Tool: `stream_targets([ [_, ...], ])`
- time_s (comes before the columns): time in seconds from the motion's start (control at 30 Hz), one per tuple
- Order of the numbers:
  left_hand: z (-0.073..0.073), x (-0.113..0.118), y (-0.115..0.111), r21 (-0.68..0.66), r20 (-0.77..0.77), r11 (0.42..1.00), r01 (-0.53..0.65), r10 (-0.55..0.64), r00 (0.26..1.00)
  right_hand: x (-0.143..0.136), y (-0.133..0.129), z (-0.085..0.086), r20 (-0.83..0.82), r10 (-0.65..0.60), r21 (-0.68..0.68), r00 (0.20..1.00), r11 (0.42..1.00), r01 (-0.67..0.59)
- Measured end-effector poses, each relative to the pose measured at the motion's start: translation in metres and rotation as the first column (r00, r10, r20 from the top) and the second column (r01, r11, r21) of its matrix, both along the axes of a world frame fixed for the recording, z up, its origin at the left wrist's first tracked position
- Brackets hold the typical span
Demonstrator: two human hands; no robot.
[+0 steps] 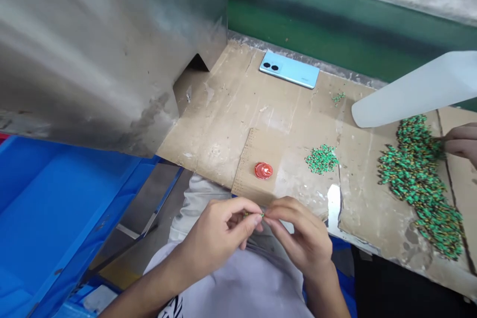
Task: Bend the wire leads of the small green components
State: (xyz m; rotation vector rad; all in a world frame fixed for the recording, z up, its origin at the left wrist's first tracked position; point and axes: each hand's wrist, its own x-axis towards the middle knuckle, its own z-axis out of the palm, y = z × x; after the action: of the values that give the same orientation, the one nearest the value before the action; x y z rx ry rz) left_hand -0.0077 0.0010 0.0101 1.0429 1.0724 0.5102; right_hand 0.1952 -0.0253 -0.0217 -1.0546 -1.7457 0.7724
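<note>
Both my hands meet in front of my lap, just off the near edge of the cardboard-covered table. My left hand [223, 226] is closed in a pinch on a tiny green-and-gold piece [262, 214]; its exact kind is too small to make out. More green and gold shows between the left fingers. The fingertips of my right hand [300, 233] pinch at the same small piece. Just beyond my hands, a small round glossy red thing [263, 170] rests on a cardboard strip [248, 179]. To its right lies a small pile of similar green pieces [322, 159].
A large heap of green-and-gold pieces [421, 179] spreads at the right, with another person's hand [462, 141] at it. A white cylinder [413, 92] leans over the table. At the back lies a light-blue phone [289, 69]. Left stand a metal housing [112, 49] and blue bin [55, 208].
</note>
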Motion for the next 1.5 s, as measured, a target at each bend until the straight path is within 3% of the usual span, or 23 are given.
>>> stream_targets([
  [0.17,0.003,-0.002,0.007,0.017,-0.011,1.000,0.020,-0.020,1.000,0.001,0.008,0.000,0.117,0.010,0.102,0.993,0.994,-0.022],
  [0.3,-0.002,-0.003,0.008,-0.008,0.026,1.000,-0.004,0.004,1.000,0.000,0.009,-0.004,0.178,0.029,0.064,0.984,0.997,-0.041],
  [0.47,-0.010,-0.005,0.004,-0.078,0.121,0.996,-0.045,0.054,0.991,-0.002,0.013,-0.004,0.132,0.025,0.026,0.991,0.999,-0.029],
  [0.57,-0.007,-0.007,0.002,-0.136,0.208,0.989,-0.066,0.093,0.974,-0.001,0.020,-0.005,0.114,-0.149,0.011,0.982,0.989,0.149],
  [0.63,-0.003,-0.009,0.003,-0.174,0.266,0.983,-0.060,0.105,0.958,0.000,0.025,-0.007,0.149,-0.302,-0.020,0.942,0.951,0.308],
  [0.73,0.000,-0.013,0.006,-0.200,0.321,0.979,-0.049,0.112,0.940,-0.001,0.032,-0.011,0.207,-0.394,-0.061,0.895,0.908,0.414],
  [1.03,-0.009,-0.020,0.017,-0.048,0.375,0.996,-0.080,0.092,0.922,-0.007,0.038,-0.018,0.211,-0.392,-0.019,0.895,0.914,0.405],
  [1.23,-0.015,-0.019,0.015,-0.305,0.423,0.947,-0.099,0.228,0.877,-0.006,0.037,-0.020,0.218,-0.403,-0.027,0.889,0.908,0.418],
  [1.37,-0.015,-0.019,0.014,-0.301,0.401,0.948,-0.098,0.219,0.889,-0.006,0.037,-0.021,0.233,-0.408,-0.026,0.883,0.905,0.425],
  [1.5,-0.017,-0.020,0.015,-0.288,0.351,0.957,-0.024,0.129,0.927,-0.006,0.037,-0.021,0.234,-0.408,-0.025,0.882,0.905,0.425],
])
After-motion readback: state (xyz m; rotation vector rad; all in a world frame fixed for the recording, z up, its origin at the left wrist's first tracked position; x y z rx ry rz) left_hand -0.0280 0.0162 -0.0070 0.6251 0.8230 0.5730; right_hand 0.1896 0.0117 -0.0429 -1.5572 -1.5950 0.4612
